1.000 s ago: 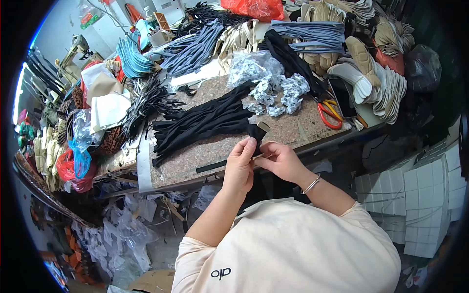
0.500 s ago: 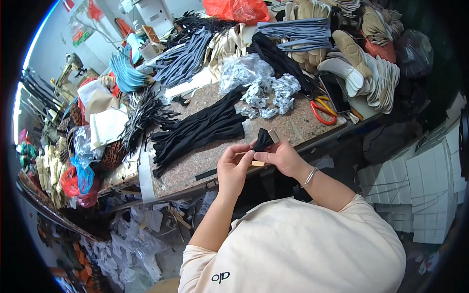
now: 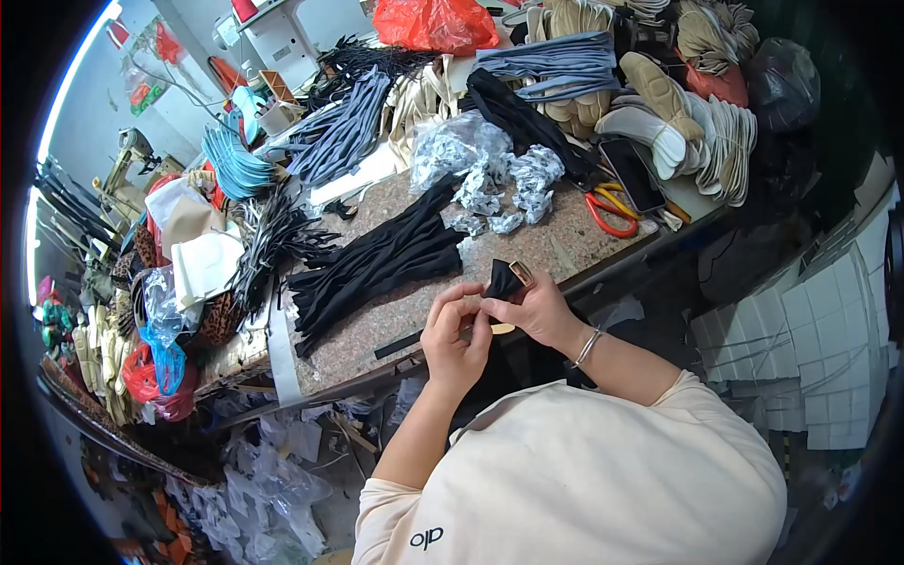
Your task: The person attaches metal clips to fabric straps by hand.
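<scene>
1. While both hands meet in front of the chest, the right hand (image 3: 544, 309) holds a small black cloth (image 3: 502, 282) between its thumb and fingers, with a gold buckle (image 3: 521, 273) at the top of the cloth.
2. The left hand (image 3: 456, 341) has bent fingers, and its thumb and fingertips are close together at the cloth. I cannot tell if they pinch it.
3. The cloth and buckle are up off the table (image 3: 565, 247), to the right of the black strips (image 3: 377, 268) and closer to the person.
4. A bit of gold (image 3: 504, 330) peeks out under the hands, also to the right of the black strips.
5. One thin band (image 3: 397, 344) lies on the table, on the person's side of the black strips.
6. Crinkly plastic (image 3: 460, 146) sits just beside the black strips, at their far right end.
7. The scissors (image 3: 610, 213) and phone (image 3: 632, 176) are well off to the right of the black strips.
8. Blue strips (image 3: 347, 132) lie behind the black strips, and dark strings (image 3: 275, 231) are at their left.
</scene>
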{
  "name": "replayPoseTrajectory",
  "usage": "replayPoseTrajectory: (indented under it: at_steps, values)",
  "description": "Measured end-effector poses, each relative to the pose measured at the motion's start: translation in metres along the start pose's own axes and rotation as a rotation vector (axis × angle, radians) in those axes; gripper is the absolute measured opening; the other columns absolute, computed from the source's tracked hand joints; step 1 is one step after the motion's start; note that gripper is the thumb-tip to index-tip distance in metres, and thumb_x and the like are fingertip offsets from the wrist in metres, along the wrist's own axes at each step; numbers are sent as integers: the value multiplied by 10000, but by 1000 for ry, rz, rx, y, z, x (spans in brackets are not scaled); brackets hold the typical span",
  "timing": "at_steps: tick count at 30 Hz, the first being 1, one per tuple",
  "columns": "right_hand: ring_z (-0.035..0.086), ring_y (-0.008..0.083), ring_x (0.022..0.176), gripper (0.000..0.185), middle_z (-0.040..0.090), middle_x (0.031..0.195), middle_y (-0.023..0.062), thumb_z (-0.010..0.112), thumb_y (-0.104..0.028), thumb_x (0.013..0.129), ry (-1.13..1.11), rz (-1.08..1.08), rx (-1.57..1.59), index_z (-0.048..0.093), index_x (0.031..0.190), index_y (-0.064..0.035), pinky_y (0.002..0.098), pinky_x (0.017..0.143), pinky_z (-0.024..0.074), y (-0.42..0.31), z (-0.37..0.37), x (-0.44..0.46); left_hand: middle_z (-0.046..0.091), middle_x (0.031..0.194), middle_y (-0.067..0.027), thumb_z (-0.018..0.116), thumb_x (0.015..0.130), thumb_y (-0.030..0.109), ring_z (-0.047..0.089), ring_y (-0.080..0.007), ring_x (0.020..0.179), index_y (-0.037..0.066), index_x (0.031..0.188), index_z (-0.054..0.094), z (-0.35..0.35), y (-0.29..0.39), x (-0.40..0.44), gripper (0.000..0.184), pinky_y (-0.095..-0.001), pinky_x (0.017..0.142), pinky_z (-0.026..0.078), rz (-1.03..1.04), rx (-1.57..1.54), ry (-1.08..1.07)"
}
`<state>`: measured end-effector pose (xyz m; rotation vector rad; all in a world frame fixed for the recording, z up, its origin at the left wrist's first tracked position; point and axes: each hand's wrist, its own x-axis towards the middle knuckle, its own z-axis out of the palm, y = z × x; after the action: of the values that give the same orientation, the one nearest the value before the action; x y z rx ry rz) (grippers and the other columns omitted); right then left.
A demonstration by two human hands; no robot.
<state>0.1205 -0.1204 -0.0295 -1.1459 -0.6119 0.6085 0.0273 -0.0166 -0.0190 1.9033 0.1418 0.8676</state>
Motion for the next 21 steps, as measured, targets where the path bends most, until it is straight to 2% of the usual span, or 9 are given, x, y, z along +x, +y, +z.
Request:
replayPoseTrajectory:
  at_steps: [4,9,14,18,21]
  values:
    - [556,62,649,86,625,758,9,648,3,770,58,9,3,603,834,-33,160,590,470,-3,3,-3,586,1062,-99,574,741,-84,513,-112,664,-8,820,550,2,2,-5,112,-187,538,412,22,21,41]
    - [553,56,643,87,625,757,11,643,14,764,36,62,135,607,828,-32,153,573,464,-6,2,-4,580,1099,-98,572,743,-76,504,-104,665,-6,791,550,3,0,-8,88,-182,538,399,-28,-125,51]
    - [563,73,669,109,625,772,27,638,15,780,2,132,170,614,882,-16,163,613,476,-4,-4,-3,588,1026,-109,582,760,-61,518,-111,672,1,879,545,2,-1,-6,139,-187,557,418,-123,-202,-20]
    - [546,74,634,92,606,750,36,622,-31,818,187,72,207,620,906,-6,162,583,462,-6,-2,6,579,906,-102,592,780,-44,532,-123,676,4,1009,508,16,4,-4,249,-193,588,437,-666,-827,194]
    - [537,74,617,96,599,743,39,600,-67,844,159,129,290,622,911,-1,163,573,458,-10,-7,10,563,860,-90,599,783,-40,545,-131,691,3,1060,482,12,-2,-1,304,-200,611,450,-663,-822,117]
